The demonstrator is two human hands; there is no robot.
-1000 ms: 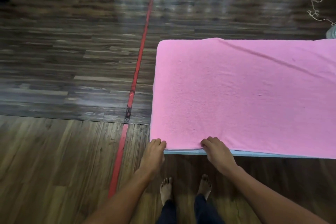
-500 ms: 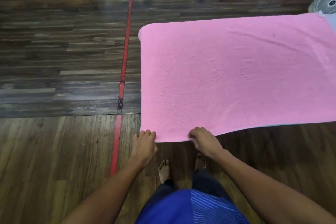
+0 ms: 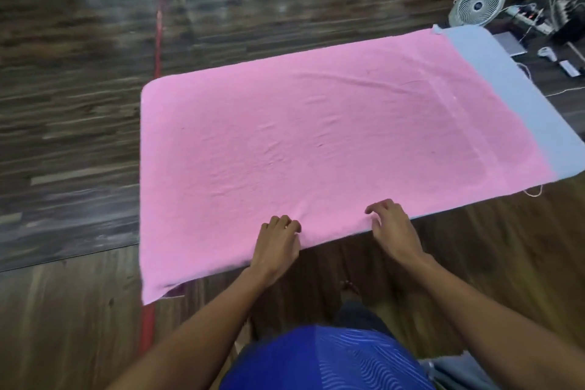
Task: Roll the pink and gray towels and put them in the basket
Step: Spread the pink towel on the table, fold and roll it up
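The pink towel [image 3: 316,142] lay flat on the gray towel [image 3: 519,98] on the floor [image 3: 79,136], the left hand [image 3: 278,241] pinching its near edge and the right hand [image 3: 391,225] beside it, grip unclear, so an uneven start could have skewed the roll or missed the gray layer.

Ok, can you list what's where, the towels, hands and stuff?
pink towel: spread flat on the wood floor
gray towel: under the pink one, showing at its right end
left hand: fingers curled on the pink towel's near edge
right hand: bent fingers at the same edge, grip unclear
basket: not in view
white fan: on the floor beyond the towels
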